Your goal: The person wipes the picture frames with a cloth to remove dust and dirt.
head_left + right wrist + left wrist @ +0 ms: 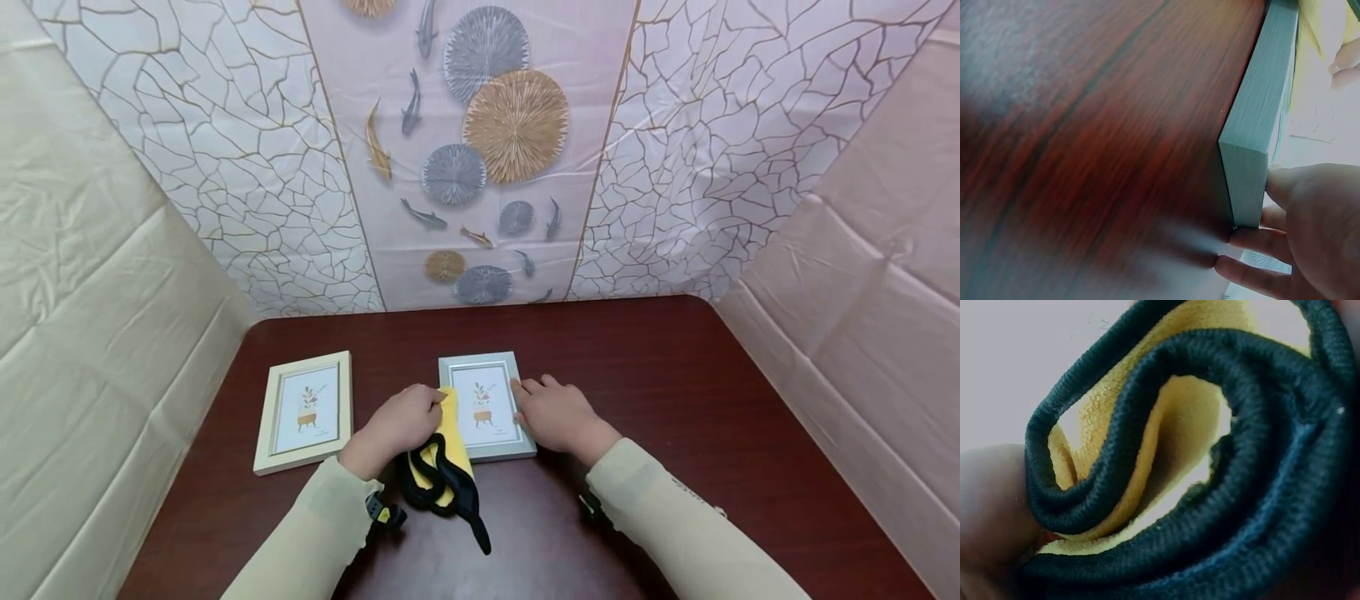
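silver frame (484, 407) lies between both hands (561, 414), the left (402, 421) gripping yellow cloth (454, 442)

The left sleeve (300, 529) and the right sleeve (678, 512) are both of pale cream cloth, softly wrinkled. At the left wrist is worn a black device (384, 510) with a small yellow part; the right wrist has a dark device (592, 506), perhaps similar, partly hidden. The right sleeve carries a small dark marking (692, 491).
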{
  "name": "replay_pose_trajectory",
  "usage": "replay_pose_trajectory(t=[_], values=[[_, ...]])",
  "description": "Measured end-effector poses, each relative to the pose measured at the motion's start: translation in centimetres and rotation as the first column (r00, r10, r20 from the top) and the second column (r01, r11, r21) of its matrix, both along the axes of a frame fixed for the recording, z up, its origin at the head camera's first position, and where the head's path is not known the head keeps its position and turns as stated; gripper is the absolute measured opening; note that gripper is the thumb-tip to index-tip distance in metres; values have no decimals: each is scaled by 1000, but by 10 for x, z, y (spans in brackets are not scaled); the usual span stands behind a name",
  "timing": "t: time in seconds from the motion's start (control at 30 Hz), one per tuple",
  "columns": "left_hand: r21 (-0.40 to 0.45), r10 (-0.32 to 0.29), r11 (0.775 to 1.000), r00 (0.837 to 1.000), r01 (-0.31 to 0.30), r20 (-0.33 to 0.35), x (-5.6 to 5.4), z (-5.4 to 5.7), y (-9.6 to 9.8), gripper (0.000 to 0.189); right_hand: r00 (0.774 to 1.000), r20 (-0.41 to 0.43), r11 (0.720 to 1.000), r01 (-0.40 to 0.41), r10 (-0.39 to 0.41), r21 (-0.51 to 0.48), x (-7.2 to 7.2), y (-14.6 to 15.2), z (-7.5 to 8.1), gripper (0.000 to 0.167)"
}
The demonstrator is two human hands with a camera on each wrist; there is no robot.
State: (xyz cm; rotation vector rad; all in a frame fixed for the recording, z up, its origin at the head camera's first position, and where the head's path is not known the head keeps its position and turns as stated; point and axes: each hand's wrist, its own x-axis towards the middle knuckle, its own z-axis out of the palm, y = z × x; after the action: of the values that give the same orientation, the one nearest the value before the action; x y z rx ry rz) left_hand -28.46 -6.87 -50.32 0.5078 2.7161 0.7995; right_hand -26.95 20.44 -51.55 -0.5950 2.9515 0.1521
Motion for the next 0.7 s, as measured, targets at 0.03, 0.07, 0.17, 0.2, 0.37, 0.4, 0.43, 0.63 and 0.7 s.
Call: replay_pose_trajectory(t=[0.03, 0.07, 0.17, 0.2, 0.37, 0.4, 0.43, 0.63, 0.7], values=[[0, 0, 1000, 1000, 0, -2, 2, 0, 0, 42, 1000, 0, 1000, -1, 1, -2, 0, 0, 0, 64], [2, 0, 1000, 1000, 0, -2, 3, 0, 0, 42, 1000, 1, 1000, -1, 1, -3, 0, 0, 0, 64], [5, -3, 1000, 1000, 3, -6, 8, 0, 0, 41, 1000, 4, 1000, -2, 2, -5, 0, 0, 2, 64], [8, -4, 1000, 1000, 4, -8, 10, 0, 0, 41, 1000, 5, 1000, -2, 2, -6, -1, 1, 2, 64], [-1, -15, 1000, 1000, 15, -25, 17, -2, 1, 41, 1000, 6, 1000, 1, -1, -4, 0, 2, 2, 64], [-3, -17, 1000, 999, 17, -27, 19, -2, 1, 41, 1000, 5, 1000, 1, -1, -6, 0, 2, 2, 64], [-7, -19, 1000, 999, 19, -28, 21, -2, 1, 41, 1000, 5, 1000, 1, -1, -10, 0, 2, 2, 64], [2, -34, 999, 999, 34, -20, 31, -1, -2, 41, 1000, -5, 999, 3, -3, -36, 4, 2, 1, 63], [5, -41, 999, 999, 41, -19, 35, 0, -4, 40, 1000, -10, 999, 1, -1, -42, 5, 1, 1, 63]])
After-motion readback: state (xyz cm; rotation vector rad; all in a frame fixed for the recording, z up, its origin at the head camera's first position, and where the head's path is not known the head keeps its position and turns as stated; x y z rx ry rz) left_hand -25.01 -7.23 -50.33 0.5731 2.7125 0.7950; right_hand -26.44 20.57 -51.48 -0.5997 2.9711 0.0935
